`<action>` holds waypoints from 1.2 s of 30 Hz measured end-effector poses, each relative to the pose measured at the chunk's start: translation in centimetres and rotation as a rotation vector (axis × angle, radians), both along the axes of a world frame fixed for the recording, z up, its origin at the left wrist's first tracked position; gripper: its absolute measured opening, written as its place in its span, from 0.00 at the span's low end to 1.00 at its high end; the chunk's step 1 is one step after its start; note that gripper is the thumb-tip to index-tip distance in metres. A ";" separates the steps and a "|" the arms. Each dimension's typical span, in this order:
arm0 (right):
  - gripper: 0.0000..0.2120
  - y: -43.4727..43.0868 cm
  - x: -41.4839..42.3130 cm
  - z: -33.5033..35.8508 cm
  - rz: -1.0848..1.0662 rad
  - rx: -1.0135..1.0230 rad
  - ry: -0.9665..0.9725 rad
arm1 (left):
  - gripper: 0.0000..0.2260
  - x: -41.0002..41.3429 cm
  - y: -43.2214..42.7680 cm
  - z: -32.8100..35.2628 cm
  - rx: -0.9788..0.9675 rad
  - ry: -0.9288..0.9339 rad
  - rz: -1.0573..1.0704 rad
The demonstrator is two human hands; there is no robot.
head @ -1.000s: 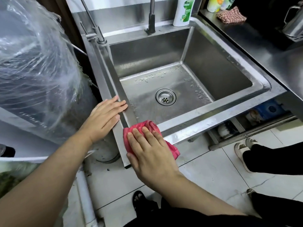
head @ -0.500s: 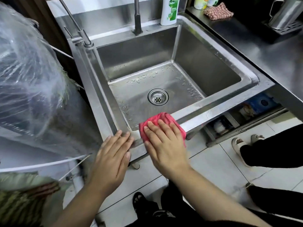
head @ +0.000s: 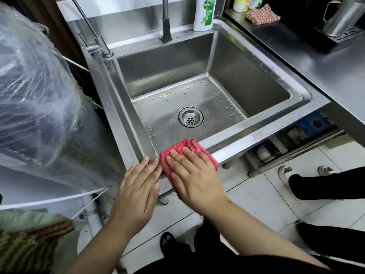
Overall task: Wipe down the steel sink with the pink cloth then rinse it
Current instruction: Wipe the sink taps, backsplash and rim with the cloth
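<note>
Wiping of the rim is in progress. The right hand [head: 194, 177] is pressing the pink cloth [head: 188, 144] flat onto the near rim of the sink [head: 246, 133], close to the near left corner. Its grip is not closing: the fingers [head: 177, 156] are lying straight over the folded cloth and are pinching nothing. The thumb is hidden, so its position cannot be told. The left hand [head: 138, 188] is resting palm down on the corner of the rim, just left of the cloth, with its grip open and holding nothing.

To do this step well, the person should be spreading pressure through the whole palm so that the cloth is not bunching. Long strokes along the rim are likely giving better coverage than short dabs. The cloth's far edge is hanging over the inner lip and should be following that lip. The left hand is serving as a brace only, and it is covering a part of the rim that is needing a pass of its own.

Droplets [head: 233, 112] are sitting on the basin floor around the drain [head: 190, 117], so the basin itself appears unwiped. The tap [head: 166, 20] at the far rim is not running, so rinsing is judged to be a later step.
</note>
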State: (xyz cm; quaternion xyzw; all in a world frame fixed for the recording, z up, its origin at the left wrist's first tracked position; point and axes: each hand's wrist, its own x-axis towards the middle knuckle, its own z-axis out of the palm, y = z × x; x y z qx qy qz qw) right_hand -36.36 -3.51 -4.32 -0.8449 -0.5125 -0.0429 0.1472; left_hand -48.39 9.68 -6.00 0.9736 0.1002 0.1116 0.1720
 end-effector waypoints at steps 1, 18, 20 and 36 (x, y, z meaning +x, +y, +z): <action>0.21 -0.6 1.5 0.0 0.049 -0.006 -0.003 | 0.24 0.0 0.0 0.0 -0.003 0.001 -0.001; 0.13 -7.4 9.5 3.8 -0.084 0.304 0.466 | 0.21 2.8 -4.1 3.6 -0.102 -0.058 0.186; 0.12 -9.1 10.4 4.1 -0.136 0.391 0.470 | 0.22 6.3 -7.1 3.9 -0.095 -0.038 0.132; 0.11 -8.8 10.8 2.7 -0.088 0.466 0.434 | 0.27 8.9 -9.7 2.4 -0.061 0.130 0.209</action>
